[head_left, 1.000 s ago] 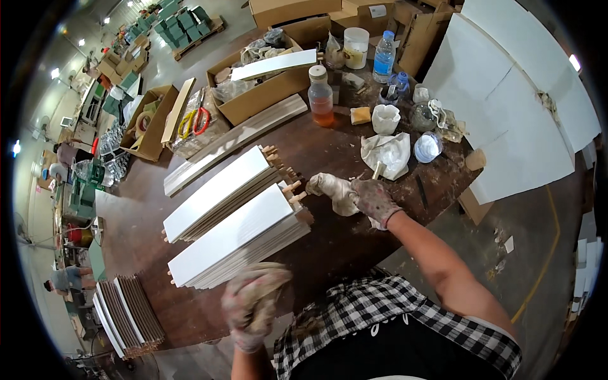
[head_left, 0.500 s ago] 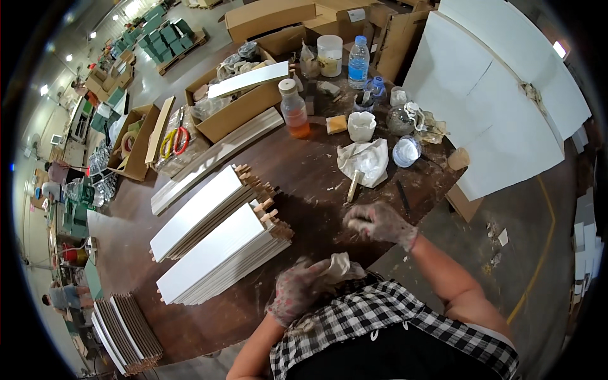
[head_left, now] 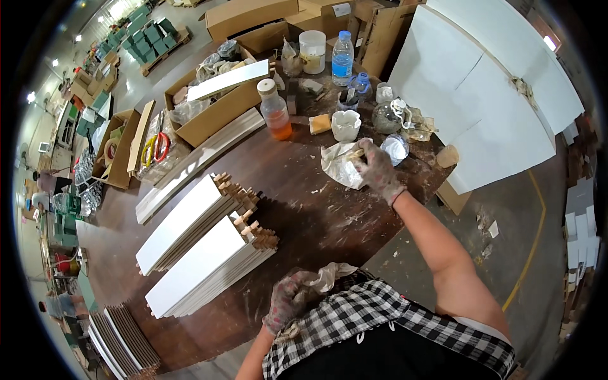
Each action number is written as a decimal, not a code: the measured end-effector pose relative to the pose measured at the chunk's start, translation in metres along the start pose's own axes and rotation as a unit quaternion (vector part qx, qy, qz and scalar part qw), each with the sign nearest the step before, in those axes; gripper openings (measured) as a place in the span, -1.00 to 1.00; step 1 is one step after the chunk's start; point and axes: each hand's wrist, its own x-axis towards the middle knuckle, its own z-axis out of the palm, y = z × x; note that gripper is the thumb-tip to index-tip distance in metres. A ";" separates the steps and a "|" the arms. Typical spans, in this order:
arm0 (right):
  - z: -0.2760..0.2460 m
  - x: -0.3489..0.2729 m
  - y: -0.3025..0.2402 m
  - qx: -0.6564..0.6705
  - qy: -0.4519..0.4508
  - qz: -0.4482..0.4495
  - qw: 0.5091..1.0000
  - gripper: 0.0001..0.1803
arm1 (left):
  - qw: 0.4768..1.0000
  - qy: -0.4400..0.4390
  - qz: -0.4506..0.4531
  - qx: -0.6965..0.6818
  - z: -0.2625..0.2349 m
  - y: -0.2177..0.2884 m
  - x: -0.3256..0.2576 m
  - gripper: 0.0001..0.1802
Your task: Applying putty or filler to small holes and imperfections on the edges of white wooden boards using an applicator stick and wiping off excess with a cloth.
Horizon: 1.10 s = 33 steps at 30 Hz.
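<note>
My right hand (head_left: 380,171), in a stained, patterned glove, reaches over a crumpled white sheet (head_left: 342,166) on the dark table. Its fingers are closed around a small tool with a pale wooden handle (head_left: 358,155), mostly hidden by the glove. Close to my apron, my left hand (head_left: 285,303), gloved alike, is closed on a crumpled off-white rag (head_left: 332,276). Two stacks of white boards with wooden pegs at their ends, a nearer stack (head_left: 199,269) and a farther stack (head_left: 180,218), lie left of my hands.
Beyond the sheet stand a white cup (head_left: 346,125), a bottle of orange liquid (head_left: 276,114), a blue-labelled water bottle (head_left: 342,60) and a small white-filled tub (head_left: 395,149). An open carton (head_left: 215,107) lies at the back left. Large white panels (head_left: 468,95) lean at the right.
My right hand has moved forward from the table's near edge to the sheet and taken hold of the wooden-handled tool that lay there. My left hand still holds the rag. The view has shifted slightly.
</note>
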 end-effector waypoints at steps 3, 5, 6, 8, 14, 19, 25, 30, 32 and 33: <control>-0.003 0.004 0.012 0.034 -0.028 0.048 0.998 -0.67 | 0.999 0.006 -0.035 -0.028 0.002 0.016 0.008 -0.56; 0.008 0.003 0.026 0.013 -0.050 0.049 0.997 -0.70 | 0.999 0.034 -0.023 -0.014 0.004 0.021 0.010 -0.52; 0.010 0.002 0.031 0.032 -0.095 0.076 0.992 -0.75 | 0.999 0.022 -0.035 0.001 0.003 0.019 0.010 -0.46; 0.011 0.001 0.031 0.032 -0.079 0.077 0.993 -0.77 | 0.998 0.036 -0.053 0.014 0.004 0.017 0.010 -0.49; 0.007 0.007 0.025 0.096 -0.041 0.111 0.988 -0.75 | 0.994 0.091 -0.051 0.014 0.005 -0.001 -0.001 -0.70; 0.024 -0.006 0.047 -0.027 -0.049 0.035 0.998 -0.78 | 0.987 0.098 -0.091 -0.093 0.003 0.022 0.004 -0.72; 0.022 -0.021 0.057 -0.031 -0.018 0.013 0.999 -0.79 | 0.985 0.137 -0.016 -0.107 -0.001 0.016 -0.013 -0.64; 0.018 -0.022 0.029 0.074 0.028 0.058 0.995 -0.82 | 0.970 0.225 0.091 0.011 -0.025 0.032 -0.028 -0.54; 0.013 -0.022 0.020 0.122 0.069 0.067 0.988 -0.84 | 0.964 0.252 0.081 -0.028 -0.039 0.037 -0.046 -0.60; 0.006 -0.023 -0.013 0.145 0.102 0.032 0.984 -0.85 | 0.962 0.259 0.077 -0.035 -0.048 0.037 -0.061 -0.63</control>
